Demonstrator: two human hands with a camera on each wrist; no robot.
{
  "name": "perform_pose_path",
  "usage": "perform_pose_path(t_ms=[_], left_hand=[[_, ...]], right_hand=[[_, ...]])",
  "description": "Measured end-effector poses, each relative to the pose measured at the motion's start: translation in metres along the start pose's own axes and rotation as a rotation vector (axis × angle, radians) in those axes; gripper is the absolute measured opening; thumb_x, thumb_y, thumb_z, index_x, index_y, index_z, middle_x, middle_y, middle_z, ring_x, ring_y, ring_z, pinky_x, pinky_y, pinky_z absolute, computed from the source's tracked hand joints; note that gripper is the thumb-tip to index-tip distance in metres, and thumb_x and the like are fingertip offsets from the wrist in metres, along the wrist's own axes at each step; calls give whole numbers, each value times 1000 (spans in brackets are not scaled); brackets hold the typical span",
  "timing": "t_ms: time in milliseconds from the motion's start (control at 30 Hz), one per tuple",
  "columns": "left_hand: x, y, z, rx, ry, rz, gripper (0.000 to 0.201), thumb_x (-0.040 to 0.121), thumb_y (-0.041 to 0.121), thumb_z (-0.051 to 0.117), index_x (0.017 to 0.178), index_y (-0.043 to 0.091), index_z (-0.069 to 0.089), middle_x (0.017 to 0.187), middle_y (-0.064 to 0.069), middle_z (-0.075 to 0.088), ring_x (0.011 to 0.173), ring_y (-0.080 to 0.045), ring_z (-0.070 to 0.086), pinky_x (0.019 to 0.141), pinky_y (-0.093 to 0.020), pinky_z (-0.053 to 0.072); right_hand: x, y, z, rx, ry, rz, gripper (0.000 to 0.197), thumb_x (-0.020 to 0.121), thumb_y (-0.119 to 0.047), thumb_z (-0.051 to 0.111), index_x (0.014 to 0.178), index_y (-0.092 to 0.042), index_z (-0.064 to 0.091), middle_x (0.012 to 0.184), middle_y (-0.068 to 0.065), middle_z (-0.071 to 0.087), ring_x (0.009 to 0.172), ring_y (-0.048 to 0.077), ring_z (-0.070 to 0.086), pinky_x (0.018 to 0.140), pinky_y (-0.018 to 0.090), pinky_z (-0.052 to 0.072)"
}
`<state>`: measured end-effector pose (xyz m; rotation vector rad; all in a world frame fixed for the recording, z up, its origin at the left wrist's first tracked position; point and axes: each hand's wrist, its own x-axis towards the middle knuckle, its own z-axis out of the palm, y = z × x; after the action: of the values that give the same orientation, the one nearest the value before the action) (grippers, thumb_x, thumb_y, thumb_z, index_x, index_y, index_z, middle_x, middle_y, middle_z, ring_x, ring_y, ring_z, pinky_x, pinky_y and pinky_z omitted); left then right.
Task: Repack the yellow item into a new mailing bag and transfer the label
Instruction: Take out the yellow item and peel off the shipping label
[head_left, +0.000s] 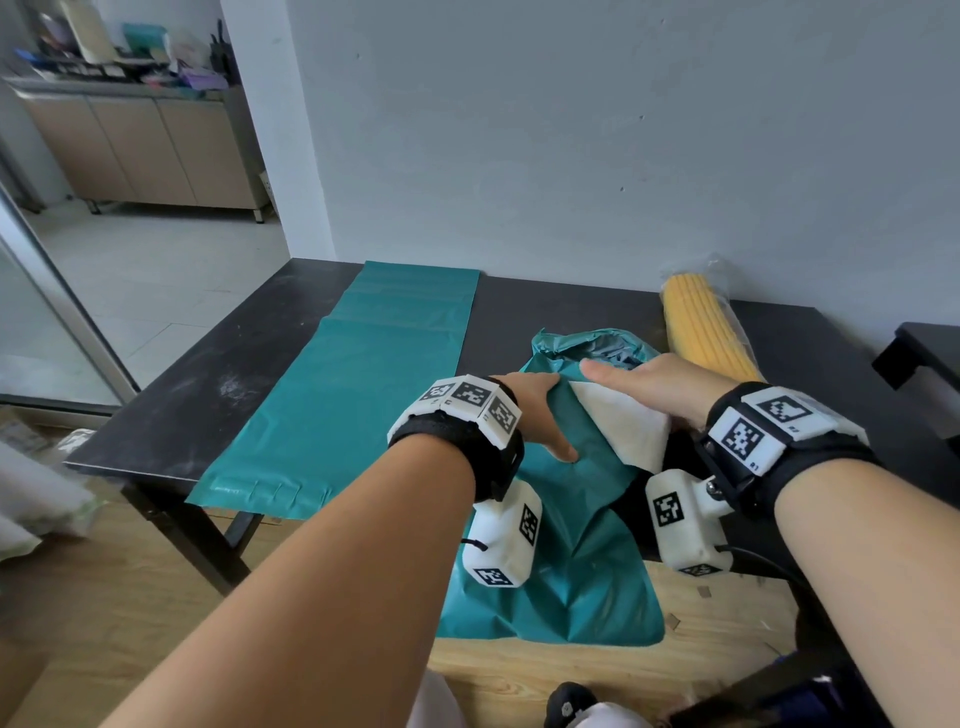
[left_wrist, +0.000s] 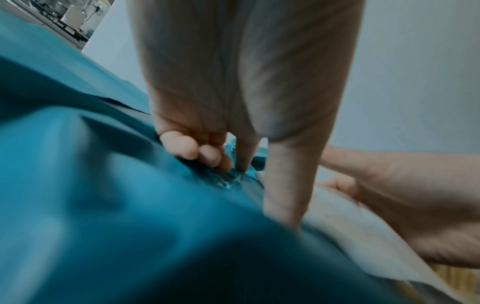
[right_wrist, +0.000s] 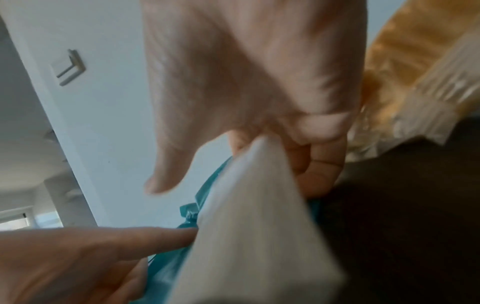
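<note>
**Label half-peeled: tear and re-stick are the risks**

Head view: left hand (head_left: 540, 415) lies on the crumpled old teal mailing bag (head_left: 571, 545), fingers toward the torn mouth, thumb stretched out beside the white label (head_left: 623, 426). Right hand (head_left: 654, 384) has the label lifted off the bag w/ its blank underside up. Yellow item (head_left: 701, 332), in clear wrap, lies on the black table (head_left: 208, 374) by the wall, just beyond the right hand, already out of the old bag. New teal mailing bag (head_left: 363, 384) lies flat to the left, untouched.

Left wrist view: smaller fingers (left_wrist: 192, 150) curl and bunch the teal film; forefinger straight, pressing beside the label edge. If that hold slips, the thin film prob. rises w/ the label and stretches or rips instead of releasing.

Right wrist view: right hand's curled fingers (right_wrist: 319, 144) pinch the label's top edge; thumb stands clear. Blurred, so the peel line isn't readable. Pulling fast or at a steep angle could tear the paper; a drooping flap could fold and stick to itself or back onto the bag.
</note>
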<state>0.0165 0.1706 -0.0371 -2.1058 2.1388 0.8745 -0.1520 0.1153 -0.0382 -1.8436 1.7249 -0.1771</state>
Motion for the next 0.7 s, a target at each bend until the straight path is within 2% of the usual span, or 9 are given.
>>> perform_pose_path(t_ms=[33, 100, 167, 267, 367, 433, 500, 600, 700], left_hand=[[0, 1, 0, -6, 1, -2, 95, 75, 50, 74, 150, 24, 22, 149, 2, 40, 133, -20, 43, 106, -33, 36], [0, 6, 3, -20, 14, -9, 96, 73, 58, 72, 149, 23, 25, 148, 1, 41, 132, -21, 44, 105, -33, 37], [1, 11, 6, 12, 37, -18, 100, 70, 63, 71, 149, 22, 24, 149, 0, 41, 133, -23, 43, 106, -36, 37], [3, 18, 10, 114, 29, -37, 108, 66, 63, 74, 150, 19, 22, 148, -2, 42, 132, -25, 45, 107, -41, 38], [4, 26, 10, 200, 45, -59, 100, 62, 64, 76, 141, 17, 37, 140, -7, 47, 125, -28, 49, 100, -41, 43], [2, 33, 9, 297, 71, -73, 90, 63, 66, 73, 131, 14, 48, 140, -12, 38, 127, -31, 39, 100, -46, 42], [3, 34, 10, 332, 62, -44, 81, 68, 64, 70, 128, 14, 52, 142, -13, 31, 131, -32, 31, 103, -49, 39], [7, 24, 16, 272, 55, 30, 96, 73, 62, 68, 146, 12, 29, 151, -10, 26, 140, -28, 27, 111, -45, 32], [8, 16, 19, 272, 43, 25, 111, 77, 64, 63, 153, 11, 4, 162, -7, 0, 149, -23, 4, 117, -43, 17]], right_hand=[[0, 3, -1, -33, -23, -30, 69, 70, -72, 63, 100, -10, 67, 104, 5, 67, 95, 20, 62, 80, 29, 46], [-4, 6, 0, -124, -41, -76, 50, 72, -59, 72, 69, -11, 59, 73, 2, 59, 68, 18, 56, 63, 28, 42], [-9, 6, 2, -182, -14, -93, 46, 76, -48, 73, 59, -13, 49, 64, 1, 49, 60, 16, 47, 56, 26, 34], [-13, 1, 3, -272, -18, -103, 43, 79, -42, 72, 58, -14, 47, 63, 0, 48, 60, 14, 46, 54, 24, 33], [-11, -4, 2, -347, -40, -106, 26, 76, -35, 74, 73, -10, 65, 75, 3, 61, 71, 18, 59, 62, 26, 43], [-8, -9, 4, -338, -37, -127, 23, 75, -30, 73, 80, -8, 67, 76, 4, 60, 68, 17, 56, 60, 27, 42], [-7, -14, 7, -350, -25, -143, 31, 80, -37, 67, 69, -10, 59, 68, 3, 51, 61, 17, 47, 55, 27, 35], [-3, -15, 13, -453, 30, -182, 54, 90, -57, 48, 58, -13, 43, 59, 1, 41, 53, 16, 37, 50, 28, 27], [-1, -11, 14, -518, 21, -193, 48, 92, -49, 48, 61, -13, 45, 63, 1, 43, 57, 15, 39, 50, 27, 27]])
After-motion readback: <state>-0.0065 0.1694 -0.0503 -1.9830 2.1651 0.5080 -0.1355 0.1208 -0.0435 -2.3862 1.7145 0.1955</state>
